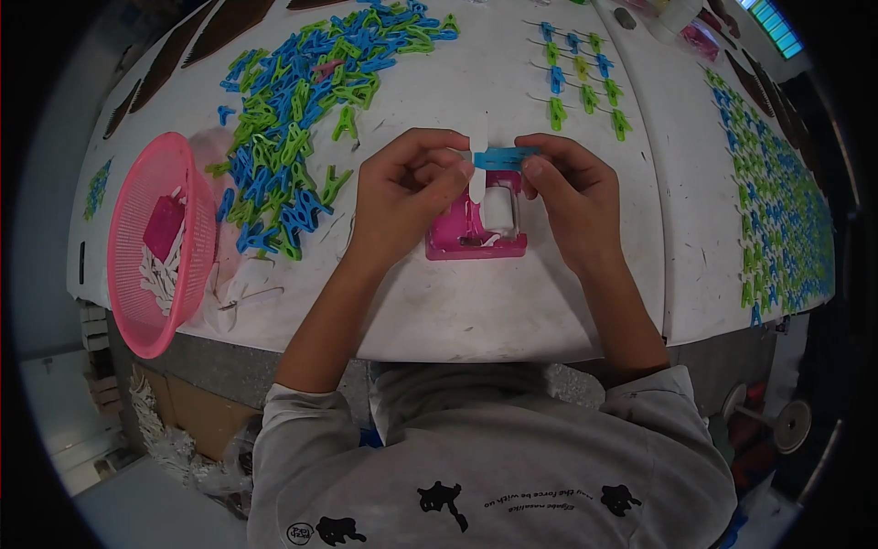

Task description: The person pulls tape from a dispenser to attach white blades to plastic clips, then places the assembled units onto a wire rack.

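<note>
A blue clip [503, 158] spans the space between my two hands, above a pink tray [448, 231] with a white roll [498, 209] in it. My left hand [416, 178] is closed at the clip's left end, beside a white flat strip [478, 183] that points downward. The fingertips of my right hand [569, 183] pinch the clip's right end. Whether the left fingers grip the clip or the strip is hard to tell. Left of my hands lies a large heap of blue and green clips [293, 128].
A pink basket [128, 265] with white pieces stands at the table's left edge. Rows of clips [578, 69] lie at the back right, and many more clips [777, 210] cover the far right. Dark pieces [229, 27] lie at the back left.
</note>
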Demonstrator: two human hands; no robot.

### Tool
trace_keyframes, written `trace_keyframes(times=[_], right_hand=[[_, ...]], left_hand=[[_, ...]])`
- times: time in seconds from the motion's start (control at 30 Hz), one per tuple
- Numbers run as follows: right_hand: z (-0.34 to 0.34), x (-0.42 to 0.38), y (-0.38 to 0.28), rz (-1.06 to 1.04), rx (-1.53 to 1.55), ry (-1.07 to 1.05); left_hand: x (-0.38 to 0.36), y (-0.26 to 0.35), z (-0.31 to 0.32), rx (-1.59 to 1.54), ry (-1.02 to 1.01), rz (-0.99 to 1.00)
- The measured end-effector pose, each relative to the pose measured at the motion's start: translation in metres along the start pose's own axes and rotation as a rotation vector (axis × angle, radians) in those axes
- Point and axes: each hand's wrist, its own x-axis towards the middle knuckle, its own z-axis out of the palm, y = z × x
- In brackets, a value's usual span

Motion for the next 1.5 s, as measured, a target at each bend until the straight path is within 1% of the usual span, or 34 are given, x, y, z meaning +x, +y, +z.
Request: trace_keyframes(times=[0.17,0.37,0.43,0.47,0.53,0.57,0.63,0.67,0.73,0.77,0.83,0.87,0.93,0.97,1.03,1.07,1.13,1.17,1.27,1.37,1.43,1.47,1.5], right_hand=[[0.000,0.000,0.001,0.020,0.056,-0.010],[0.002,0.000,-0.001,0.020,0.094,0.009],[-0.002,0.000,-0.005,0.002,-0.025,-0.080],[-0.004,0.002,-0.003,-0.001,-0.029,-0.065],[-0.009,0.004,0.002,-0.137,-0.140,-0.203],[-0.011,0.003,0.001,-0.134,-0.151,-0.194],[-0.014,0.003,-0.003,-0.166,-0.338,-0.294],[-0.014,0.003,-0.004,-0.161,-0.357,-0.303],[-0.015,0.003,-0.006,-0.244,-0.475,-0.334],[-0.016,0.003,-0.007,-0.237,-0.491,-0.353],[-0.017,0.005,-0.007,-0.409,-0.562,-0.313],[-0.017,0.006,-0.007,-0.404,-0.576,-0.302],[-0.015,0.009,-0.007,-0.532,-0.633,-0.288],[-0.015,0.011,-0.007,-0.527,-0.648,-0.298],[-0.012,0.015,-0.006,-0.562,-0.717,-0.269],[-0.012,0.015,-0.005,-0.560,-0.728,-0.293],[-0.014,0.013,-0.003,-0.531,-0.799,-0.257],[-0.014,0.013,-0.004,-0.527,-0.817,-0.274],[-0.017,0.011,-0.011,-0.529,-0.943,-0.324],[-0.015,0.012,-0.004,-0.538,-0.898,-0.300],[-0.014,0.013,-0.007,-0.536,-0.921,-0.318],[-0.012,0.014,-0.008,-0.544,-0.935,-0.327],[-0.011,0.014,-0.007,-0.542,-0.932,-0.340]], left_hand=[[0.001,0.000,0.000,0.013,-0.001,0.029],[-0.001,0.004,-0.001,0.009,-0.012,-0.031],[-0.001,0.000,-0.002,0.031,-0.029,-0.004],[0.001,-0.002,-0.002,0.026,-0.044,-0.004],[0.000,-0.007,-0.002,0.098,-0.069,0.092],[0.000,-0.007,-0.002,0.086,-0.076,0.091],[-0.002,-0.008,-0.002,0.202,-0.104,0.140],[-0.001,-0.009,-0.002,0.184,-0.094,0.143],[0.000,-0.014,-0.003,0.221,-0.134,0.211],[-0.001,-0.016,-0.003,0.204,-0.114,0.212],[0.002,-0.016,-0.005,0.271,-0.171,0.343],[0.004,-0.016,-0.005,0.257,-0.181,0.345],[0.008,-0.017,-0.011,0.335,-0.158,0.440],[0.011,-0.018,-0.016,0.319,-0.147,0.441],[0.017,-0.021,-0.028,0.545,-0.069,0.451],[0.020,-0.025,-0.032,0.533,-0.045,0.448],[0.024,-0.033,-0.040,0.599,-0.016,0.395],[0.024,-0.035,-0.042,0.581,0.000,0.394],[0.026,-0.039,-0.045,0.591,-0.004,0.414],[0.026,-0.040,-0.039,0.582,0.012,0.422],[0.024,-0.037,-0.041,0.635,-0.042,0.357],[0.023,-0.040,-0.043,0.635,-0.034,0.347],[0.024,-0.043,-0.045,0.681,-0.069,0.353]])
